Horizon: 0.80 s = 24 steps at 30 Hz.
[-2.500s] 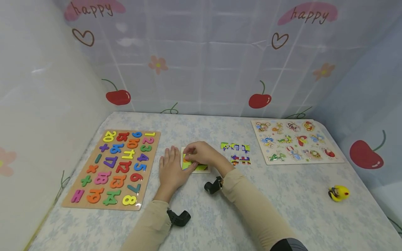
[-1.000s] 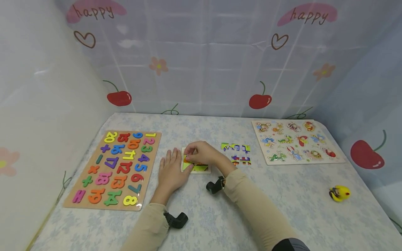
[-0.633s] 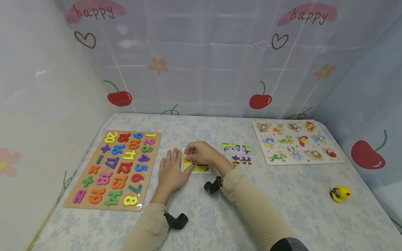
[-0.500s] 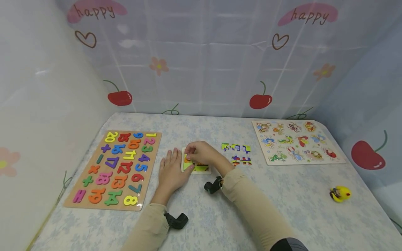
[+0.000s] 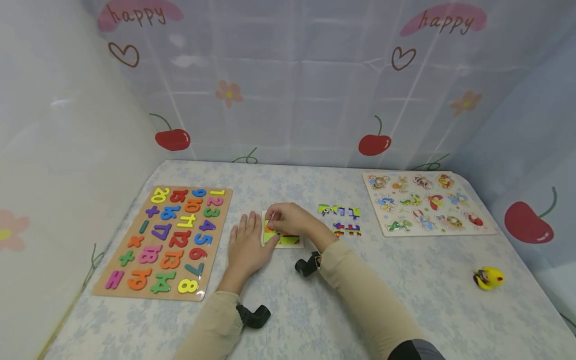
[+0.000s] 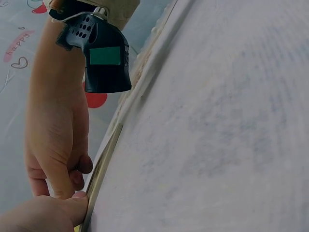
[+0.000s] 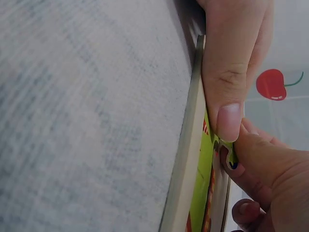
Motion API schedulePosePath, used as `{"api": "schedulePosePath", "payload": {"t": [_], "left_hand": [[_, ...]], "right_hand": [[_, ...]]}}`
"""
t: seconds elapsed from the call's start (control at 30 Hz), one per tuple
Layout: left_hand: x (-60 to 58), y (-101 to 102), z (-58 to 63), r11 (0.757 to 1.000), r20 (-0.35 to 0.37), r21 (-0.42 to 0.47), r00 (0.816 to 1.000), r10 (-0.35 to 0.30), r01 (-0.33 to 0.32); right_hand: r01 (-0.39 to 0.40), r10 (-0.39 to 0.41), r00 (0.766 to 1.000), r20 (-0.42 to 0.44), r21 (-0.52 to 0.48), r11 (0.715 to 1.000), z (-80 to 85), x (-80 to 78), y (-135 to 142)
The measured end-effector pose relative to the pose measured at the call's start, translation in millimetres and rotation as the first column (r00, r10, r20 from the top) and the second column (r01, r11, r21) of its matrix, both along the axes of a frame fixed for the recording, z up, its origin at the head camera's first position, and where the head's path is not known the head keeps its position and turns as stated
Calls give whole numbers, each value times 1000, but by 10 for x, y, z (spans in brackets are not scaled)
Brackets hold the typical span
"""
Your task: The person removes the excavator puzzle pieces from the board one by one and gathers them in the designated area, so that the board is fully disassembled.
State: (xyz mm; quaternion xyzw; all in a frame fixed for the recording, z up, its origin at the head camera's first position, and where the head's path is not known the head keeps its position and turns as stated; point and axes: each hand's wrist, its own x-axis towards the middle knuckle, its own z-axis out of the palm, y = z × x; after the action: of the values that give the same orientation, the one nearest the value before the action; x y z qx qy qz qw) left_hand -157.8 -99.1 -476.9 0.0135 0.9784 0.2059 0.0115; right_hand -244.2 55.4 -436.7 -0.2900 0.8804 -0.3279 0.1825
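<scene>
A small jigsaw board (image 5: 294,246) with a pale wooden rim lies on the table between both hands. My left hand (image 5: 246,250) rests along its left side, fingers straight, with the thumb on the near edge. Above the board, my right hand (image 5: 291,220) pinches a small green puzzle piece (image 7: 233,158) between thumb and fingers; it shows best in the right wrist view, tilted over the board, close by the left thumb. Green and red printed pieces show inside the frame, partly hidden by the right hand. In the left wrist view, the left thumb (image 6: 72,208) touches the board's edge.
Several loose purple-and-green puzzle pieces (image 5: 339,211) and red-and-purple pieces (image 5: 347,230) lie right of the board. A number board (image 5: 164,245) is at left, an insect board (image 5: 427,205) at back right. A yellow toy duck (image 5: 488,278) stands at right.
Since the oldest frame, my left thumb has drawn back slightly toward the board's near left corner. My right hand has stayed over the board's left part, with very little movement.
</scene>
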Motion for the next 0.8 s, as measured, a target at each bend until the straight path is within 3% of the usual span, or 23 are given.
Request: {"api": "schedulePosePath", "payload": {"t": [0.27, 0.8], "left_hand": [[-5, -6, 19, 1000, 9, 10, 1000, 0, 0], [7, 0, -50, 999, -24, -41, 1000, -20, 19]], "right_hand": [[-24, 25, 999, -29, 37, 999, 58, -18, -17], [-9, 9, 1000, 27, 17, 1000, 44, -36, 21]]}}
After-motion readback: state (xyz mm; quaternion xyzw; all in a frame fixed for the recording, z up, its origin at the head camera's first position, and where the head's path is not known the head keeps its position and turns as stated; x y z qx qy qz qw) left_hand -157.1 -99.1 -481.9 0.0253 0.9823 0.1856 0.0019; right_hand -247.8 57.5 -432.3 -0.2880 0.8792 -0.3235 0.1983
